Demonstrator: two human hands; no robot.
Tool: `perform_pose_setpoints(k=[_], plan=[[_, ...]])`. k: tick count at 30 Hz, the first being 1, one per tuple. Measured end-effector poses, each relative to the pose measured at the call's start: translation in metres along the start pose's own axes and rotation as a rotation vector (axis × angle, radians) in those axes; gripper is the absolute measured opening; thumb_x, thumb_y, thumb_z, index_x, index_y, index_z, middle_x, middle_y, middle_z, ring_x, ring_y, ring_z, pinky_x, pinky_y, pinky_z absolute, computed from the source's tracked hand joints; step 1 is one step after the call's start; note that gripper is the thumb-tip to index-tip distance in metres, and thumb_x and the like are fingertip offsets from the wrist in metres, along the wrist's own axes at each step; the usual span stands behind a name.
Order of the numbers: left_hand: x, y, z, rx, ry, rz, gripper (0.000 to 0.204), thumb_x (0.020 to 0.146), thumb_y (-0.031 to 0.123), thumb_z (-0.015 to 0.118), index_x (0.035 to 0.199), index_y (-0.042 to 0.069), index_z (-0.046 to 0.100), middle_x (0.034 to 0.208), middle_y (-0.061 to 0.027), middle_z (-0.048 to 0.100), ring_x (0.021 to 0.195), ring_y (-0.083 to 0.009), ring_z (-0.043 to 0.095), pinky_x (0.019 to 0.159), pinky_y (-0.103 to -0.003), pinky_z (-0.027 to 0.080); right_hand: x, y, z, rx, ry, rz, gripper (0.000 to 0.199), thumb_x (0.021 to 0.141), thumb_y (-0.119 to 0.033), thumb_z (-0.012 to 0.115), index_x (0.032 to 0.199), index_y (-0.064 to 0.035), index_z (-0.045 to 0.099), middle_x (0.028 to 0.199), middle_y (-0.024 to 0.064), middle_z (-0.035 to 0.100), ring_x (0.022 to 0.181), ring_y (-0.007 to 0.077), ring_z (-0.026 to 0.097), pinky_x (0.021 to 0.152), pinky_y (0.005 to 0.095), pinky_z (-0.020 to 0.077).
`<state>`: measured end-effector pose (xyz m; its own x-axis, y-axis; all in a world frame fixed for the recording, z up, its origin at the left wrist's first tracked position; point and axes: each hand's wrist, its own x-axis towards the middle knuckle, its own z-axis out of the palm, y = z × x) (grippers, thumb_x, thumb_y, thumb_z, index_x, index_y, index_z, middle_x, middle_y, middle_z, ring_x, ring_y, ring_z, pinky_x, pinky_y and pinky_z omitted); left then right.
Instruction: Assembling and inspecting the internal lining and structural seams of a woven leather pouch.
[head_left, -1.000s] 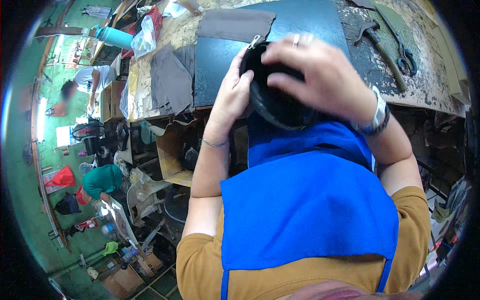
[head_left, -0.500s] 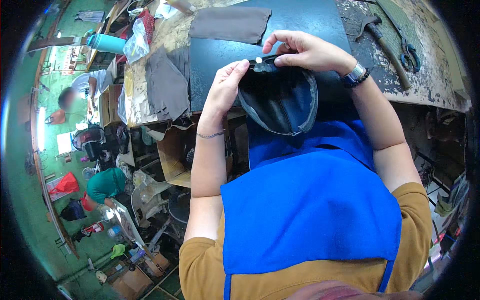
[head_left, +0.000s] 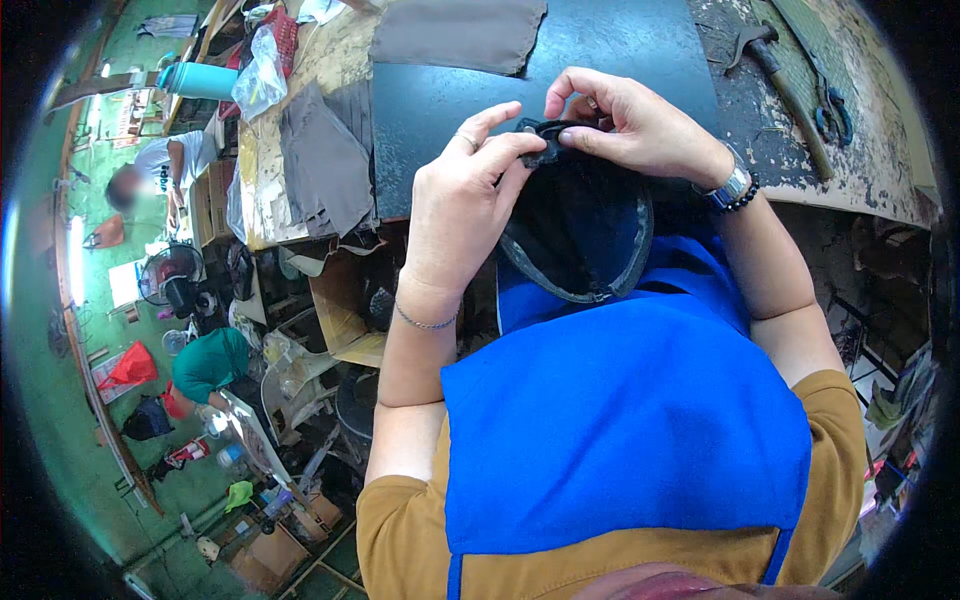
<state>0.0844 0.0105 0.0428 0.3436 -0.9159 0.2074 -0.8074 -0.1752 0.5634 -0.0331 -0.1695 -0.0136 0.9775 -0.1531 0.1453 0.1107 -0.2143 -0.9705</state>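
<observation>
Pinching the black pouch (head_left: 590, 225) at its rim, left hand (head_left: 455, 205) and right hand (head_left: 648, 128) keep fingers (head_left: 515, 150) clamped there; even tension should help.

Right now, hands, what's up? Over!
Left hand, right hand: fingers at far rim of black pouch. Pouch gaping open. Hammer lying apart, to the right.

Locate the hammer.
In the head view, the hammer lies upper right on the worn tabletop, right of the right hand and left of the loop-handled tool.
</observation>
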Motion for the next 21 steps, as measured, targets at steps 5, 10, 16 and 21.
perform_pose_setpoints(k=[5,10,16,21], plan=[[0.000,-0.019,0.001,-0.306,-0.035,0.008,0.013,0.080,0.002,0.069,0.092,0.006,0.070,0.111,-0.0103,0.064,0.089,-0.0185,0.066,0.079,-0.028,0.051,-0.002,0.000,-0.004,-0.050,-0.030,0.011,0.025,0.082,-0.010,0.068,0.103,-0.0052,0.056,0.082,0.0065,0.064,0.072,0.0108,0.056,0.063,0.0272,0.0451],[-0.008,-0.029,0.007,-0.677,-0.026,-0.180,0.013,0.081,0.000,0.068,0.095,0.003,0.070,0.104,-0.0060,0.067,0.097,-0.0145,0.061,0.086,-0.027,0.047,-0.003,-0.010,0.000,-0.358,0.111,-0.251,0.027,0.075,-0.005,0.074,0.096,-0.0042,0.058,0.094,0.0070,0.062,0.082,0.0172,0.062,0.074,0.0284,0.0501],[-0.009,-0.016,0.008,-0.430,0.012,-0.014,0.017,0.084,-0.005,0.062,0.099,0.000,0.067,0.105,-0.0116,0.066,0.099,-0.0179,0.062,0.088,-0.028,0.048,-0.005,-0.012,0.013,-0.522,0.153,-0.440,0.017,0.078,-0.012,0.070,0.092,-0.0092,0.060,0.096,0.0065,0.063,0.085,0.0290,0.063,0.071,0.0370,0.0511],[-0.014,-0.014,0.015,-0.338,0.152,-0.052,0.017,0.078,-0.006,0.064,0.094,0.000,0.064,0.095,-0.0123,0.068,0.089,-0.0227,0.067,0.081,-0.030,0.052,-0.002,-0.012,0.011,-0.553,0.140,-0.454,0.016,0.079,-0.013,0.069,0.090,-0.0084,0.059,0.093,0.0065,0.062,0.083,0.0291,0.063,0.069,0.0379,0.0509]])
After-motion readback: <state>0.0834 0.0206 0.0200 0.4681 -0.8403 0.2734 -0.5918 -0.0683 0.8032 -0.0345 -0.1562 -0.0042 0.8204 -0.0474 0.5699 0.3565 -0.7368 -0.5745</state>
